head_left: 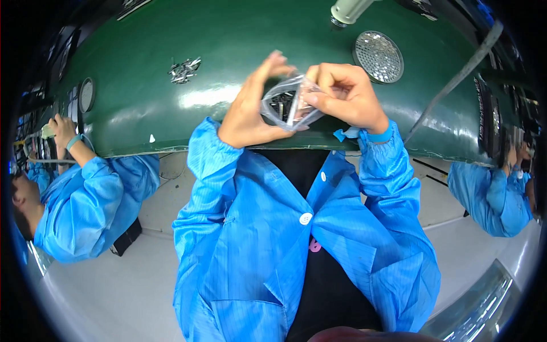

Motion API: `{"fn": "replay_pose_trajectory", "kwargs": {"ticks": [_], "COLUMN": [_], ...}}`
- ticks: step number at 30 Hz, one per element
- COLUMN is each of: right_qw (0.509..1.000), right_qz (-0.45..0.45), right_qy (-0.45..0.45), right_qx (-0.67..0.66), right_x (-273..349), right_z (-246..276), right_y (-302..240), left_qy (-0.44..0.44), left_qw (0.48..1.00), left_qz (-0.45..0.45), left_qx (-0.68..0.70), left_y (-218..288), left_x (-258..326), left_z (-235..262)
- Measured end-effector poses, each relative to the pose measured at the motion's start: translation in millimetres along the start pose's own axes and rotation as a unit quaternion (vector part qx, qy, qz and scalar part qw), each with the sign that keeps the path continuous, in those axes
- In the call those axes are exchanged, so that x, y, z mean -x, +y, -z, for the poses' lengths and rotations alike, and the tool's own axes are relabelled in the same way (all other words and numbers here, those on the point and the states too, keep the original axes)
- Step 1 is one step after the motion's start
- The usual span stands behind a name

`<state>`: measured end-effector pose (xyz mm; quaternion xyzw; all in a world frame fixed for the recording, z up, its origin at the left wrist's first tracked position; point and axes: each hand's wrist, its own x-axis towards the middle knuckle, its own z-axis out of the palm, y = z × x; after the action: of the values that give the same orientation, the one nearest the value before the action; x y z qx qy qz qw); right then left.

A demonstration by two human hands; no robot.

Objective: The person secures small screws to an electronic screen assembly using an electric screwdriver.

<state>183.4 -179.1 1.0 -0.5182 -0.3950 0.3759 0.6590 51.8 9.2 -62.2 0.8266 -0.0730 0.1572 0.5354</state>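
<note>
A clear plastic bag (272, 118) is held with its mouth spread wide above the near edge of the green table. Small dark and silvery pieces lie inside it. My left hand (248, 114) curves round the bag's left side, thumb along the near rim and fingers behind it. My right hand (348, 97) pinches the bag's right rim, its fingers curled; whether it also holds a small piece is hidden. Beyond my left hand, a loose pile of small dark and metallic pieces (184, 70) lies on the table.
A round perforated metal disc (378, 57) lies at the far right of the green table (137, 108), near a pale tool head (348, 11). A grey cable (456, 80) crosses on the right. Co-workers in blue sit at left (97, 199) and right (484, 196).
</note>
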Motion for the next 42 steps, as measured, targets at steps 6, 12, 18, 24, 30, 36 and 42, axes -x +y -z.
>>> {"fn": "replay_pose_trajectory", "kwargs": {"ticks": [6,12,18,24,30,36,42], "right_qw": [1.0,0.997,0.989,0.987,0.983,0.981,0.979], "right_qz": [-0.002,0.059,0.054,0.033,0.037,0.03,0.033], "right_qy": [0.008,0.018,0.139,0.134,0.14,0.147,0.142], "right_qx": [-0.027,0.054,0.025,0.088,0.112,0.119,0.144], "right_x": [10,-1,10,8,12,12,11], "right_z": [3,6,27,22,20,21,22], "right_y": [4,-6,2,13,14,14,15], "left_qy": [-0.075,-0.061,-0.031,-0.117,-0.16,-0.165,-0.137], "left_qw": [0.992,0.99,0.87,0.811,0.805,0.821,0.843], "left_qz": [-0.078,-0.034,0.074,0.148,0.114,0.111,0.1], "left_qx": [0.066,-0.122,-0.486,-0.555,-0.559,-0.536,-0.511], "left_y": [27,32,5,-7,5,-4,-4], "left_x": [-18,-13,27,35,4,9,10], "left_z": [5,68,233,280,263,272,264]}}
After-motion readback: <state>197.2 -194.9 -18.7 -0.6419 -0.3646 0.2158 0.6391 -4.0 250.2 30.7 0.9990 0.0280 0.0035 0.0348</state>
